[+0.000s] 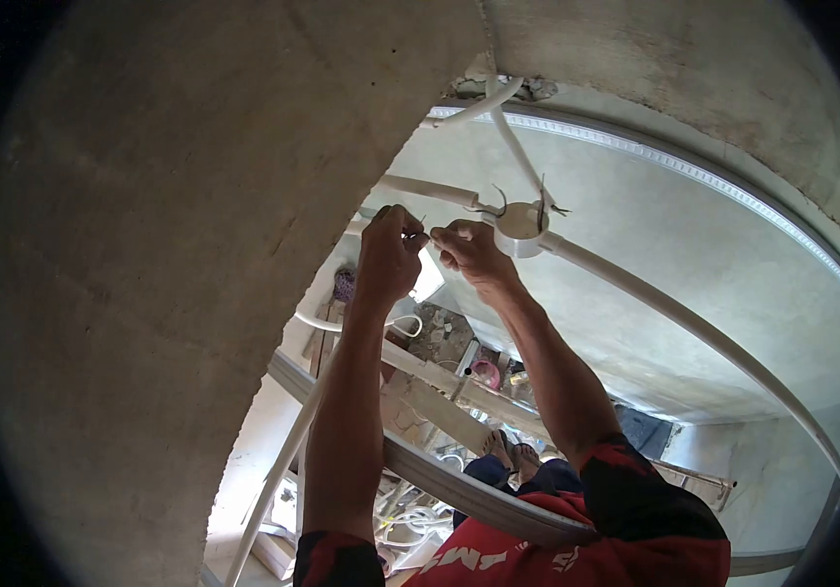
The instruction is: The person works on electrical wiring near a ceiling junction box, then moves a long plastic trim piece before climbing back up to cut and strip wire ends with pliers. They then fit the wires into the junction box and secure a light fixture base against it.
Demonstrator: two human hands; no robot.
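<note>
My left hand [390, 256] is raised at the edge of the concrete, its fingers pinched on a thin dark wire [424, 219] whose tip sticks up. Close beside it, my right hand [475, 256] is closed too, thumb against fingertips; what it grips is too small to make out. Just right of that hand is a round white junction box [521, 244], with several wire ends [541, 210] poking out. White conduits [669, 305] run into the box from different sides.
Rough concrete [166, 215] fills the left side. A perforated metal channel [655, 152] curves along the wall, and a grey metal rail [479, 499] crosses before my body. My feet [500, 450] stand on wooden planks [444, 411] high above a cluttered floor with coiled white tubing [410, 523].
</note>
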